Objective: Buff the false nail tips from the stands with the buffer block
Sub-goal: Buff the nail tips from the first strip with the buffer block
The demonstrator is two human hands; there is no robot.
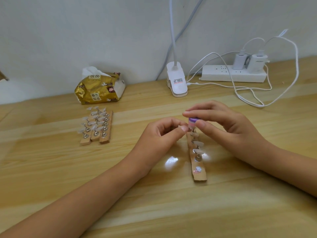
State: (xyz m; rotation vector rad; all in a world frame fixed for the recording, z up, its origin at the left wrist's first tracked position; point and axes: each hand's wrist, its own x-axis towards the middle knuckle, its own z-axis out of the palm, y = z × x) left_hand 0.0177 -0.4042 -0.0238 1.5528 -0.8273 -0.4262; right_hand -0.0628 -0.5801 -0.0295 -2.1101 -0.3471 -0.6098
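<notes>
A wooden stand strip (pixel 199 170) lies in the middle of the table, with several clear nail tips (pixel 198 143) on metal pegs; its two nearest pegs look bare. Over the strip's far end, my right hand (pixel 228 127) pinches a small buffer block (pixel 193 122) with a purple top and pink middle. My left hand (pixel 163 133) pinches a nail tip (pixel 181 128) right against the block. Three more wooden strips (pixel 96 133) full of clear nail tips lie side by side to the left.
A gold tissue pack (pixel 99 88) sits behind the three strips. A white clip lamp base (pixel 176 81) stands at the back centre. At the back right lie a power strip (pixel 233 73) with two chargers and looping white cables (pixel 253 98).
</notes>
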